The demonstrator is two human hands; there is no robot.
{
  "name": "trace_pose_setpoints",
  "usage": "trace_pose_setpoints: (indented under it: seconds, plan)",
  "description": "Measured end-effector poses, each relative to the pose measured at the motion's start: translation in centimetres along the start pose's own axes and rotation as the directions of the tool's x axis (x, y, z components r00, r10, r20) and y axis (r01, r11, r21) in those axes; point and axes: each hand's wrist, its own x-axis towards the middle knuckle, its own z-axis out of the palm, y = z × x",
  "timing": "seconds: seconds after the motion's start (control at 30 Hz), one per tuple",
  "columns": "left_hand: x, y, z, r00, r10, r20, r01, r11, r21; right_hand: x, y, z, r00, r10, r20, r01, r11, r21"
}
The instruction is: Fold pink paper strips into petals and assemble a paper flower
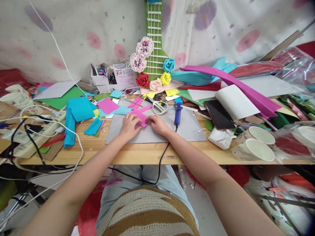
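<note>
A small pink paper piece (141,118) lies on the grey cutting mat (192,129) in the middle of the wooden table. My left hand (129,126) presses and pinches its left side with curled fingers. My right hand (157,124) pinches its right edge. More pink paper scraps (137,103) lie just behind the hands. Scissors (157,105) and a blue glue gun (178,113) rest on the mat to the right of the hands.
Blue paper sheets (78,113) and a power strip with cables (31,131) fill the left. A phone (219,114), white paper, and paper cups (256,144) sit right. Paper flowers (145,65) stand at the back. The table's front edge (147,160) is close.
</note>
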Motion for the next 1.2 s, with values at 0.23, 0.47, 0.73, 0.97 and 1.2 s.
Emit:
trace_pose_setpoints:
  seconds: [0.23,0.47,0.73,0.97,1.2]
  plan:
    - [0.6,0.2,0.7,0.989,-0.142,0.047,0.143,0.99,-0.013,-0.1,-0.1,0.0,1.0,0.003,0.021,-0.002,0.999,-0.047]
    - [0.9,0.6,1.4,0.952,-0.307,0.003,0.307,0.952,-0.003,-0.2,-0.2,0.1,0.998,-0.056,0.027,0.058,0.993,-0.104]
    - [0.7,0.8,2.2,0.943,-0.329,-0.053,0.331,0.943,0.039,0.1,-0.7,0.5,1.0,0.017,0.001,-0.017,0.99,-0.138]
    - [0.8,0.8,2.1,0.935,-0.35,-0.052,0.352,0.935,0.044,0.1,-0.8,0.8,1.0,0.02,-0.004,-0.021,0.983,-0.185]
    - [0.9,0.7,2.0,0.934,-0.354,-0.038,0.356,0.934,0.04,0.0,-1.0,0.7,1.0,0.015,-0.007,-0.016,0.981,-0.193]
